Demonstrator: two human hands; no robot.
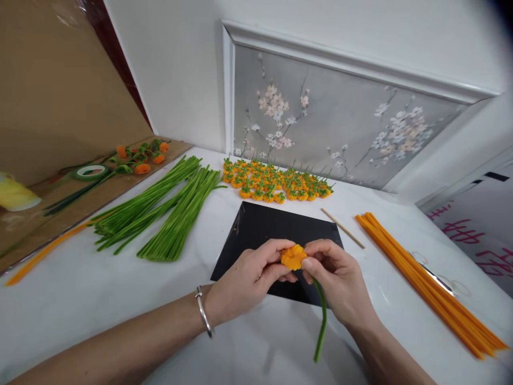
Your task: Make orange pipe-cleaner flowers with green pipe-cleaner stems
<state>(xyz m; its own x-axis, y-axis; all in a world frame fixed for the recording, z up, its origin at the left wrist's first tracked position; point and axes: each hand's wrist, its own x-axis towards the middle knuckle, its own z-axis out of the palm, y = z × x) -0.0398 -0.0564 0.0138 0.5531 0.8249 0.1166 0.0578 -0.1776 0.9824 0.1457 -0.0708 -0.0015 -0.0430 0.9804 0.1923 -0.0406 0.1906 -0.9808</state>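
Note:
Between my hands is a small orange pumpkin of fuzzy pipe cleaner, held above a black mat. My left hand pinches its left side between thumb and fingers. On the other side, my right hand is closed at the pumpkin's right edge, thumb and fingertips pressed in. A green pipe cleaner hangs down from under the right hand; its upper end is hidden by the fingers. Behind the mat stand rows of finished-looking orange pumpkins with green tops.
Green pipe cleaners lie in bundles at left, orange ones at right over scissors. A thin stick lies beside the mat. Cardboard at far left bears green tape and orange flowers. A framed wall panel rises behind.

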